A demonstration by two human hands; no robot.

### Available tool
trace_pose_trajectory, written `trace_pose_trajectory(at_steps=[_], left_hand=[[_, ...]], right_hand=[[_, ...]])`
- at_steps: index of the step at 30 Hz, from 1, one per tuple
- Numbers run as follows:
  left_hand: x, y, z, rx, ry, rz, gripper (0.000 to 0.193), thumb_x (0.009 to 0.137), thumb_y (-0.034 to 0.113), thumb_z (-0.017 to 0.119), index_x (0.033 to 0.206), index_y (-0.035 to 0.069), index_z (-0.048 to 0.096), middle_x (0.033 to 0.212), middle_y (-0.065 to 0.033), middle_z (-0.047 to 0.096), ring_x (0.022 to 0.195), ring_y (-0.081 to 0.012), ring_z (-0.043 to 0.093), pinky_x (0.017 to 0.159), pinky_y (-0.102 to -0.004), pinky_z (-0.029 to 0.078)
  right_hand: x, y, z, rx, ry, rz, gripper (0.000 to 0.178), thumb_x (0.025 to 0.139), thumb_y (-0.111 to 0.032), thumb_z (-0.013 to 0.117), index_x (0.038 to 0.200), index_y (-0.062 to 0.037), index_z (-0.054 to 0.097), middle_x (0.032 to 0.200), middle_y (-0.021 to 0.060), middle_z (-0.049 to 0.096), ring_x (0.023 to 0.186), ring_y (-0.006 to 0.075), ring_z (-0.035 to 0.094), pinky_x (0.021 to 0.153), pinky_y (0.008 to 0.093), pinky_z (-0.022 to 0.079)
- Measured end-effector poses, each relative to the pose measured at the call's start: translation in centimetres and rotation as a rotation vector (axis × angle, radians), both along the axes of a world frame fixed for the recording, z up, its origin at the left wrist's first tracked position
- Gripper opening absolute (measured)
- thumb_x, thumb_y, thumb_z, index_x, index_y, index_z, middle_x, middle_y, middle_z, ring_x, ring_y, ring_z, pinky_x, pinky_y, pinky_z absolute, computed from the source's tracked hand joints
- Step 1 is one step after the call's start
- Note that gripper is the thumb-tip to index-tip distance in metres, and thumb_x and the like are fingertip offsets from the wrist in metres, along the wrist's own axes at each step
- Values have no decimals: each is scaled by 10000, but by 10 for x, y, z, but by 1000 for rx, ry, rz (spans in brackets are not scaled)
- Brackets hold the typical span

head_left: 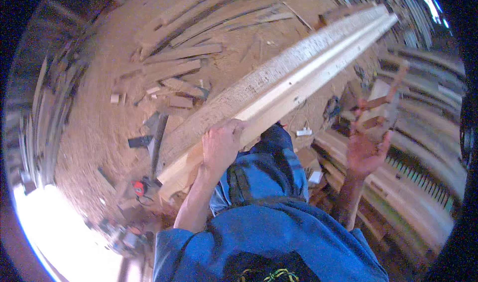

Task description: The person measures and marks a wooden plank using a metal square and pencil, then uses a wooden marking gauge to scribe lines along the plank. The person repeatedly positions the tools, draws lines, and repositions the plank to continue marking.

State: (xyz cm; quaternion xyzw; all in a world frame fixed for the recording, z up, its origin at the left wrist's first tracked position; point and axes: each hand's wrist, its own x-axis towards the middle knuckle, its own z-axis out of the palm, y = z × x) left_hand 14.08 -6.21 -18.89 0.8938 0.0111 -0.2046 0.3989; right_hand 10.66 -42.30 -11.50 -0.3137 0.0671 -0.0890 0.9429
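Creased blue shirt cloth [294, 227] lies nearest, below the left hand [221, 141], which is curled over the lower end of a long, smooth, pale timber [284, 101] slanting alongside a rough-faced board [259, 78]. Apart, the right hand [367, 151] is raised, fingers spread wide.

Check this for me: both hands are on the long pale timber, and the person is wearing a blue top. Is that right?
Not quite: only the left hand is on the long pale timber. The head view shows the right hand off to the right, apart from it, with fingers extended. The blue top is as you said.
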Motion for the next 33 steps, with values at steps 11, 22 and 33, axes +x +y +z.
trace_pose_trajectory(at_steps=[11,22,33], left_hand=[[-23,37,0,208,-108,-441,617,818,278,759,1352,50,551,1263,-172,617,1160,-376,594,1001,-482,480],[-18,38,-3,115,-151,-435,598,790,204,742,1332,27,562,1261,-168,625,1143,-372,597,994,-491,487],[-23,39,-17,121,-245,-488,706,746,177,762,1388,6,524,1327,-192,604,1153,-398,589,982,-499,476]], right_hand=[[-90,154,-51,-185,509,-487,590,1082,-456,390,1529,-71,401,1459,116,546,1347,294,518,1137,452,404],[-132,225,-108,-111,635,-514,609,1064,-466,462,1525,-76,382,1470,117,529,1348,281,513,1150,427,375],[-85,283,-86,-468,669,-253,815,1071,-315,474,1615,-24,-60,1600,184,287,1427,316,379,1150,431,362]])
